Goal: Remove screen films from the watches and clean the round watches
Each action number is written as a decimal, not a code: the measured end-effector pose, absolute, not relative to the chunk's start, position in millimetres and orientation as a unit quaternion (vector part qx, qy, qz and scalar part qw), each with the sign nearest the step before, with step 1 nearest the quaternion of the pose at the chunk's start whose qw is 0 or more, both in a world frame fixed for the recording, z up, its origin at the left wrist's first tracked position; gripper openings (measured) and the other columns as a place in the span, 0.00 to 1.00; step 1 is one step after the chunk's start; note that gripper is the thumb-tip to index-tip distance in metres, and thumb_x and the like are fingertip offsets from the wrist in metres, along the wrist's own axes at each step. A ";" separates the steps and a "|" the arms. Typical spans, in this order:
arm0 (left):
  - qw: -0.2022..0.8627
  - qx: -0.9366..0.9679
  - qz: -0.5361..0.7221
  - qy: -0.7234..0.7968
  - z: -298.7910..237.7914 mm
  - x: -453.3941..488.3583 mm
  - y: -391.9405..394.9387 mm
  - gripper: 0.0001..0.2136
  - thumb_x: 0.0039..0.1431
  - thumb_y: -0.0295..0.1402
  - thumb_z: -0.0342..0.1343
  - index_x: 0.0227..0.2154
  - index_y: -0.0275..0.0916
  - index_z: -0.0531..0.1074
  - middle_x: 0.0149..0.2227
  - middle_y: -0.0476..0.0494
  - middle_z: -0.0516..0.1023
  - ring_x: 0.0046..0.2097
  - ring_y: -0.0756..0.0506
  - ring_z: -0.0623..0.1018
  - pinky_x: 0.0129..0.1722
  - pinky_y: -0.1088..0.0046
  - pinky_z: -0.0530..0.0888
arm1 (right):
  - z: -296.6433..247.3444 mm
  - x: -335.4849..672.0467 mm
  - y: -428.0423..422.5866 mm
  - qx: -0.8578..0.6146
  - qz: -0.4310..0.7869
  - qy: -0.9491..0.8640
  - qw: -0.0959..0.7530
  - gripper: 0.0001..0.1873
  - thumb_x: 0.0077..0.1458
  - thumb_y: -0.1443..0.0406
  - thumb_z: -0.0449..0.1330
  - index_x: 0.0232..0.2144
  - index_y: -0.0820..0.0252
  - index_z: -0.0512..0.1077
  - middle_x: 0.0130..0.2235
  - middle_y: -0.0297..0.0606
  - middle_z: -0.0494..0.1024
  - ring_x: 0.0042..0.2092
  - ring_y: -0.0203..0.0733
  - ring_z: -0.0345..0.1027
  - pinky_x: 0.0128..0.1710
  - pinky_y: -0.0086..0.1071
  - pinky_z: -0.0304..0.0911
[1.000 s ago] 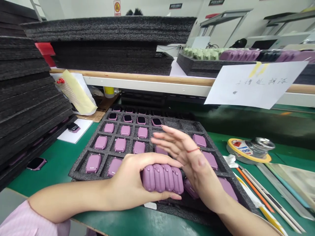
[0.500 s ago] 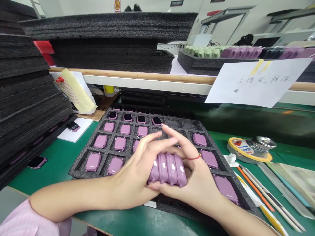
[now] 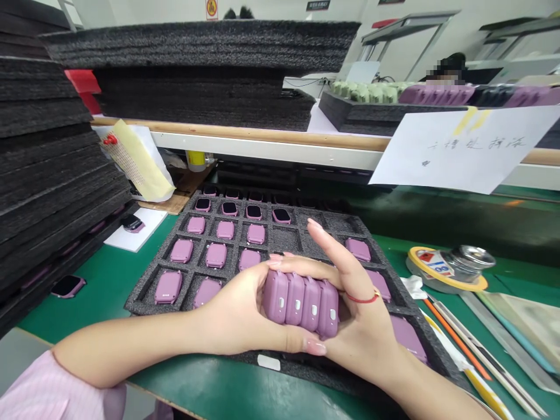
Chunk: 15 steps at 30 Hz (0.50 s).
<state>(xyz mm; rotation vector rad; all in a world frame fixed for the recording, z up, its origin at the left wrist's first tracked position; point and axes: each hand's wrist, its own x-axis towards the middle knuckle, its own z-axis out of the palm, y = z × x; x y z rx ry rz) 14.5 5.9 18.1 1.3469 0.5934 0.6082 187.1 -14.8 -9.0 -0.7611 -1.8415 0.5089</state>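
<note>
A row of several purple smartwatch cases, pressed side by side, sits between my two hands above the near part of a black foam tray. Each case shows a small pale side button facing me. My left hand wraps the left end of the row, its thumb stretched along the underside. At the right end, my right hand grips the row, fingers behind it and index finger raised. Other purple cases, such as one at the near left, lie in the tray's compartments. My hands hide some compartments.
Tall stacks of black foam trays stand at the left and on the shelf. To the right are a metal-capped bottle with a tape roll, and several slim tools. A watch lies at the left. A person is partly visible behind.
My left fingers have come down from over the row, and my left thumb now stretches along its bottom. The cases have tilted, showing more of their upper surface.
</note>
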 end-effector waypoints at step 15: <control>0.739 0.580 0.288 0.185 13.2 9.3 2.3 0.19 0.63 0.36 0.58 0.54 0.38 0.63 0.57 0.36 0.73 0.59 0.37 0.75 0.56 0.58 0.74 | -7.5 190.8 -14.5 -0.300 0.208 -0.779 0.510 0.54 0.50 0.69 0.71 0.71 0.44 0.47 0.65 0.41 0.66 0.55 0.53 0.74 0.62 0.54 0.65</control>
